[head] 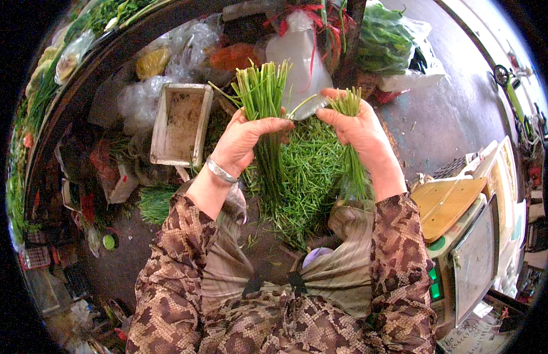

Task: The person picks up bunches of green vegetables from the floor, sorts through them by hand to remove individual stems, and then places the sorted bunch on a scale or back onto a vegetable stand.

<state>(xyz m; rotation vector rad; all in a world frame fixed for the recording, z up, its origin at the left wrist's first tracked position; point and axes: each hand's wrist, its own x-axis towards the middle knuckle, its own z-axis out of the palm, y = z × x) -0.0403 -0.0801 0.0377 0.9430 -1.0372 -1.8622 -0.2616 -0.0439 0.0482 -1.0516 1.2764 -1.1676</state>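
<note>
My left hand (238,144) grips a thick bundle of chives (261,90), its cut ends pointing away from me and its darker leaves hanging below the palm. A bracelet circles that wrist. In my right hand (366,126) is a thinner bunch of chives (354,172), with its cut ends showing above the thumb. One loose stalk (304,105) sticks out from the left bundle towards the right hand. Under both hands, between my knees, lies a heap of loose green leaves and bits (311,166).
Left of the heap stands a dirty white rectangular box (183,121). More chives (156,203) lie on the floor nearby. Clear plastic bags (190,44) crowd the far side, and bagged leafy greens (384,42) stand far right. A scale (475,261) and a wooden board (446,205) sit close on my right.
</note>
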